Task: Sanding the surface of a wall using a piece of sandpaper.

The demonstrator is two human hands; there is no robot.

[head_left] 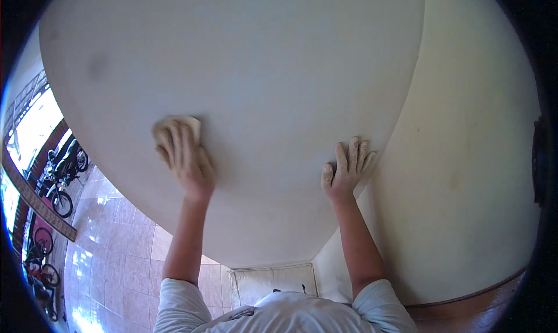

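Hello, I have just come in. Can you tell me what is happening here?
A person is pressing a small beige sanding pad flat against a pale white surface with the left hand. The right hand rests open on the same surface, fingers spread, close to the edge where it meets a cream wall. It holds nothing. Both hands look dusty. At the left, a tiled floor and parked motorcycles are visible.

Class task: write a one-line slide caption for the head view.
Left hand presses a tan pad on a pale wall; right hand lies flat.
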